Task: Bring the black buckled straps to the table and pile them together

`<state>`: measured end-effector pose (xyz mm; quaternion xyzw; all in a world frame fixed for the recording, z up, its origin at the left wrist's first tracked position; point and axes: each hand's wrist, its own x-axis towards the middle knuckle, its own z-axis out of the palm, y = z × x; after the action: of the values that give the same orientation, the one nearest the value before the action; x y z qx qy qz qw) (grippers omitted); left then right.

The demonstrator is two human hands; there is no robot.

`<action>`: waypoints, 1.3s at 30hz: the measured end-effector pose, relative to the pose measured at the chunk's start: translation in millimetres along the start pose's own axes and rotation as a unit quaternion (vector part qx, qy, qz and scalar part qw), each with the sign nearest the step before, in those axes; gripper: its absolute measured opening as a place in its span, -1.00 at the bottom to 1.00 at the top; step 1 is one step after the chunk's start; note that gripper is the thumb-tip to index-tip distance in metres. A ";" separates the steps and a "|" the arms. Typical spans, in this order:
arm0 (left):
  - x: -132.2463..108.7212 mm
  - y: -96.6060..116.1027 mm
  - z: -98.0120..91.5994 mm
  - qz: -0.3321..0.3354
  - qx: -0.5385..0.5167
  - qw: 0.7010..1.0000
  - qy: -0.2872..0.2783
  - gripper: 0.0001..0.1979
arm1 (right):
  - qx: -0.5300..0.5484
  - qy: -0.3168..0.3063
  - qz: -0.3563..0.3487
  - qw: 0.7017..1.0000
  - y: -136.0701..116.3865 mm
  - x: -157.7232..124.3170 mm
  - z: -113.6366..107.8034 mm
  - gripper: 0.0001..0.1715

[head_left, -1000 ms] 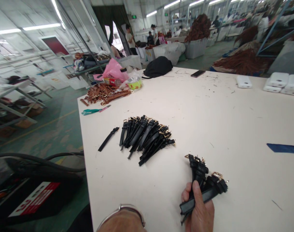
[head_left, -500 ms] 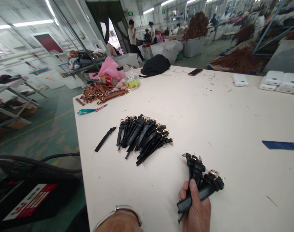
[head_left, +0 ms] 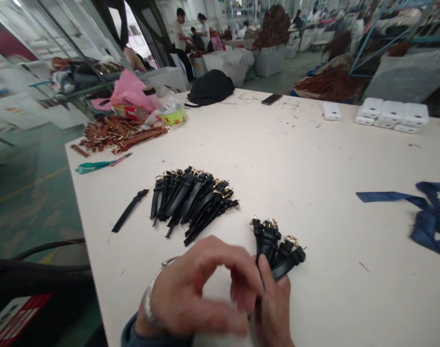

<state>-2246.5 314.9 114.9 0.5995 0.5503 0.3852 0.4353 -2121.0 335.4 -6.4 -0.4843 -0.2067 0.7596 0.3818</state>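
Observation:
My right hand (head_left: 275, 303) grips a bunch of black buckle straps (head_left: 268, 241) near the front of the table, their gold buckles fanned out at the top. Beside it, my left hand (head_left: 208, 284), with a silver bangle at the wrist, is curved with thumb and fingers apart. It looks slightly blurred, and its fingertips are close to the lower ends of the held straps, which are partly hidden. Beyond the left hand lies a pile of similar black straps (head_left: 191, 197), buckles pointing away. One single black strap (head_left: 130, 210) rests left of that pile.
Brown straps (head_left: 114, 132), a pink bag (head_left: 133, 94) and teal-handled scissors (head_left: 102, 165) lie at the table's left. Farther back are a black cap (head_left: 212, 86), a phone (head_left: 272, 99) and white boxes (head_left: 391, 113). Blue fabric (head_left: 431, 217) is on the right. People stand in the background.
My left hand has come up from the bottom edge to beside the right hand. The view has turned right, showing more blue fabric. The bunch stays in my right hand.

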 end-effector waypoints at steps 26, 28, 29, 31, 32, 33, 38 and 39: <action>64.1 -111.8 16.9 -0.231 -0.269 0.935 -0.016 -0.72 | 0.066 -0.012 0.004 0.998 2.6 10.9 1.0 -0.40; 63.5 -112.7 16.1 -0.225 -0.271 0.936 -0.025 -0.72 | 0.072 -0.008 0.005 0.997 2.7 10.8 1.0 -0.39; 63.3 -111.9 15.7 -0.225 -0.268 0.936 -0.036 -0.70 | 0.076 -0.005 0.001 0.997 3.0 11.0 0.8 -0.38; 63.0 -108.9 14.9 -0.234 -0.253 0.936 -0.065 -0.64 | 0.072 0.000 -0.015 0.997 4.8 12.2 -0.2 -0.39; 63.0 -107.3 14.7 -0.239 -0.244 0.937 -0.077 -0.60 | 0.063 0.002 -0.026 0.998 6.2 13.2 -1.1 -0.39; 63.1 -106.1 14.6 -0.240 -0.234 0.938 -0.088 -0.58 | 0.051 0.005 -0.040 0.998 7.7 14.4 -2.1 -0.40; 63.1 -106.0 16.1 -0.236 -0.214 0.942 -0.105 -0.65 | 0.020 0.014 -0.086 0.996 12.6 18.2 -6.5 -0.37; 62.9 -106.6 16.6 -0.239 -0.218 0.940 -0.103 -0.67 | 0.017 0.014 -0.088 0.996 12.2 17.9 -6.6 -0.37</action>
<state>-2259.3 377.4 7.6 0.3768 0.5323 0.3162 0.6890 -2124.0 341.5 -28.0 -0.4680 -0.2305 0.7196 0.4582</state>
